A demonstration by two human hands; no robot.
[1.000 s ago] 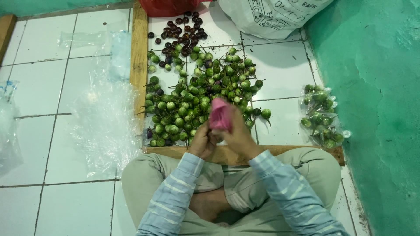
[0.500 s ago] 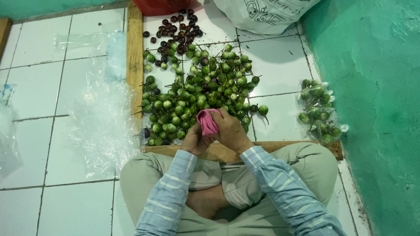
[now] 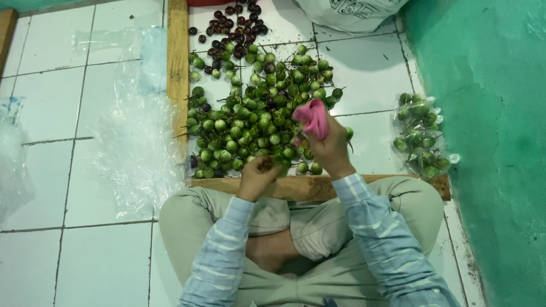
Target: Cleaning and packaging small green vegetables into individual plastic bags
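Down low, crossed legs in beige trousers (image 3: 352, 227), striped blue sleeves above. Left hand (image 3: 257, 177) curled w/ fingertips pinched on a small green fruit at the near edge of the pile, just over the wooden plank (image 3: 296, 187). Right hand (image 3: 329, 149) closed around a pink cloth (image 3: 311, 118), raised over the green fruit pile (image 3: 256, 119). Clear plastic bags (image 3: 136, 142) lie left of the plank frame; a filled bag of fruit (image 3: 420, 135) near the green wall. Farther: dark purple fruit (image 3: 230, 28), white sack (image 3: 347, 8).
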